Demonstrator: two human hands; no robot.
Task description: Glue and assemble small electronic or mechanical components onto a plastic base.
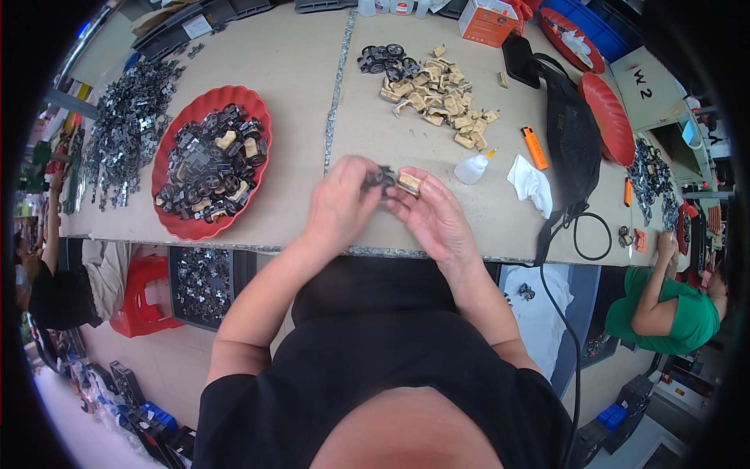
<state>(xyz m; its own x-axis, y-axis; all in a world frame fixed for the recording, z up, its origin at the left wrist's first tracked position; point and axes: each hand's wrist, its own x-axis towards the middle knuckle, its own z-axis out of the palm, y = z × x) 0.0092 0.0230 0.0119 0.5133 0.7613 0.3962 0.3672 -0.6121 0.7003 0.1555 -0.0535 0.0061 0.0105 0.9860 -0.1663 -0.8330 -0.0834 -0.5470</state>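
Both hands meet above the near edge of the table. My left hand (341, 195) is closed on a small dark grey plastic part (379, 177), with its fingers pinched round it. Between the thumb and fingers of my right hand (435, 215) is a small tan plastic piece (408, 183) with a dark edge. The two parts are close together; whether they touch is hard to tell. Farther off lies a loose pile of tan pieces (437, 98), with several dark wheeled parts (384, 59) at its left end.
On the left, a red scalloped tray (266, 125) holds dark wheeled parts and some tan ones. Beyond it spreads a heap of grey parts (129, 117). At right are a small white bottle (471, 169), orange lighter (534, 148), white tissue (530, 184) and black bag (570, 125) with a cable.
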